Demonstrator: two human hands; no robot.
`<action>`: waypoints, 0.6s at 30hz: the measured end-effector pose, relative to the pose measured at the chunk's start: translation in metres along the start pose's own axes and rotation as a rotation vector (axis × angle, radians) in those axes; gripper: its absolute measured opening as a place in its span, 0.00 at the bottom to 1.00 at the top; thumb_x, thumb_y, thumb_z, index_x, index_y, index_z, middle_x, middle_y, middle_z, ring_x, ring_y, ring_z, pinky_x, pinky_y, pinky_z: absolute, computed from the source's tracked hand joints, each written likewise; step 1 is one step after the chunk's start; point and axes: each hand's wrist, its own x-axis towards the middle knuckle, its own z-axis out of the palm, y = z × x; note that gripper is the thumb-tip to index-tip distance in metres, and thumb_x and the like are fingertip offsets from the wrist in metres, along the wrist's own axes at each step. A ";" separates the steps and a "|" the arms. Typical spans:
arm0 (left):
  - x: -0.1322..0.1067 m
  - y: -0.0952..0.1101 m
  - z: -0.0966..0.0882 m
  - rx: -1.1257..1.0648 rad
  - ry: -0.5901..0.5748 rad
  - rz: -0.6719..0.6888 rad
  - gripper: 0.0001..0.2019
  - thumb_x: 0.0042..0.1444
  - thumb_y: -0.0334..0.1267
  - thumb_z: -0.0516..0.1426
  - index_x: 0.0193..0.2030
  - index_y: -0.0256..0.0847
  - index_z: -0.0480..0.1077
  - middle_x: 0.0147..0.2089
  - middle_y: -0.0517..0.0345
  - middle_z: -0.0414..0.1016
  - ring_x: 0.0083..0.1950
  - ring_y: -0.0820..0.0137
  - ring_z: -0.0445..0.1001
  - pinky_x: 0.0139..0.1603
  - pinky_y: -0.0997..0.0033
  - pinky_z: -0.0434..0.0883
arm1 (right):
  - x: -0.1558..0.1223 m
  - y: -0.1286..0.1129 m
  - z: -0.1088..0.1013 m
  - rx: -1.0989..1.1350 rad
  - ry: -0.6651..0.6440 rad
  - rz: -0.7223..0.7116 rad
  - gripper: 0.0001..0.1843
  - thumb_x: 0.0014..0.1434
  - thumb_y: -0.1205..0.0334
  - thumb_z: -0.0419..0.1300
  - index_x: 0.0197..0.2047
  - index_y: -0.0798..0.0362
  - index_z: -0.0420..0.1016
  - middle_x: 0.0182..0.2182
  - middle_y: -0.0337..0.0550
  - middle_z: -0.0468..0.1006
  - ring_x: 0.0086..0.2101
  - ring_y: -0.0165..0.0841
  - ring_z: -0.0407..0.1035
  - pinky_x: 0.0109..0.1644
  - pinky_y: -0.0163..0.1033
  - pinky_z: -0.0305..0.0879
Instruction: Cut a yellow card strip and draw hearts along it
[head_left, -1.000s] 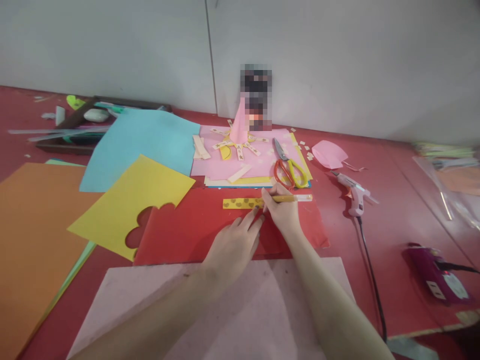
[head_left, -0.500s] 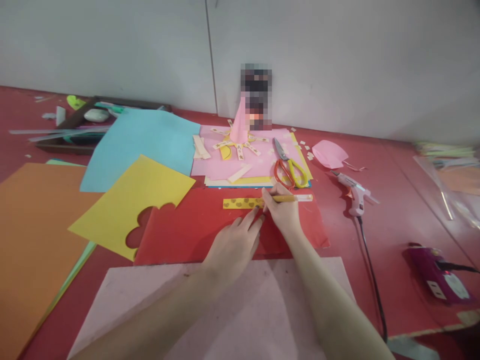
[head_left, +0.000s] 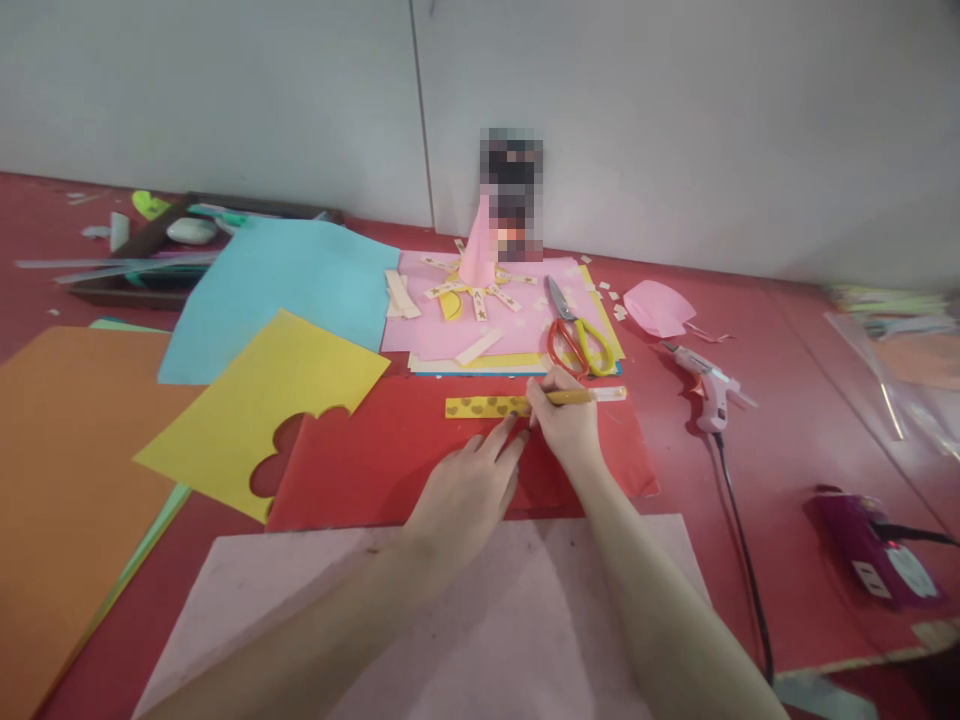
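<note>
A narrow yellow paper strip (head_left: 480, 407) marked with brown hearts lies on a red sheet (head_left: 375, 460). My right hand (head_left: 564, 420) pinches a yellow pen (head_left: 574, 397) with a clear end, its tip down at the strip's right part. That right part is hidden behind my fingers. My left hand (head_left: 469, 490) rests on the red sheet with its fingers stretched out, the fingertips at the strip's lower edge beside the right hand. Just beyond the pen are scissors (head_left: 574, 330) with one red and one yellow handle, lying partly spread.
A pink paper cone (head_left: 478, 250) with strips around its base stands on stacked paper. To the right are a glue gun (head_left: 709, 385) and a purple power box (head_left: 874, 550). On the left lie a cut yellow sheet (head_left: 255, 400), a blue sheet (head_left: 292, 290) and a dark tray (head_left: 135, 290).
My right hand has shifted very slightly to the right along the strip with the pen. The left hand stays in place.
</note>
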 end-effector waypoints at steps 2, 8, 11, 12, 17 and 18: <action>0.000 0.000 0.000 -0.005 0.003 0.001 0.20 0.59 0.31 0.44 0.58 0.39 0.57 0.61 0.53 0.61 0.44 0.65 0.71 0.38 0.62 0.73 | 0.000 0.000 0.000 -0.004 0.001 -0.001 0.15 0.53 0.61 0.54 0.19 0.50 0.54 0.10 0.28 0.60 0.14 0.24 0.57 0.21 0.30 0.56; 0.000 0.000 -0.001 -0.028 0.009 0.001 0.19 0.59 0.31 0.44 0.57 0.40 0.58 0.60 0.53 0.61 0.44 0.65 0.71 0.36 0.63 0.73 | 0.000 0.001 0.000 -0.003 0.008 -0.006 0.14 0.54 0.60 0.53 0.20 0.50 0.54 0.11 0.29 0.61 0.16 0.26 0.61 0.24 0.31 0.58; 0.000 0.000 0.000 -0.020 0.008 0.006 0.19 0.59 0.31 0.44 0.57 0.40 0.58 0.60 0.53 0.61 0.43 0.65 0.71 0.36 0.63 0.73 | 0.001 0.001 0.000 -0.011 0.004 -0.015 0.15 0.54 0.60 0.53 0.19 0.50 0.54 0.10 0.28 0.60 0.15 0.25 0.60 0.24 0.31 0.58; 0.000 0.000 0.001 -0.017 0.009 0.005 0.19 0.59 0.31 0.44 0.57 0.40 0.57 0.60 0.53 0.62 0.43 0.65 0.71 0.36 0.63 0.73 | 0.001 0.001 0.000 -0.010 0.003 -0.021 0.15 0.54 0.60 0.53 0.19 0.50 0.54 0.10 0.28 0.61 0.15 0.25 0.60 0.24 0.31 0.58; 0.000 0.000 0.000 -0.011 0.000 0.002 0.19 0.59 0.31 0.44 0.57 0.39 0.57 0.60 0.54 0.61 0.44 0.65 0.71 0.37 0.63 0.73 | 0.000 0.000 0.000 -0.014 0.018 -0.021 0.14 0.54 0.61 0.53 0.20 0.50 0.54 0.11 0.29 0.61 0.16 0.25 0.60 0.24 0.31 0.57; 0.000 0.000 0.000 -0.011 -0.003 0.004 0.19 0.59 0.31 0.43 0.57 0.39 0.57 0.60 0.53 0.61 0.44 0.65 0.71 0.37 0.63 0.73 | 0.000 0.000 0.000 -0.009 0.009 -0.016 0.14 0.54 0.61 0.53 0.20 0.50 0.54 0.11 0.28 0.60 0.15 0.25 0.59 0.23 0.31 0.57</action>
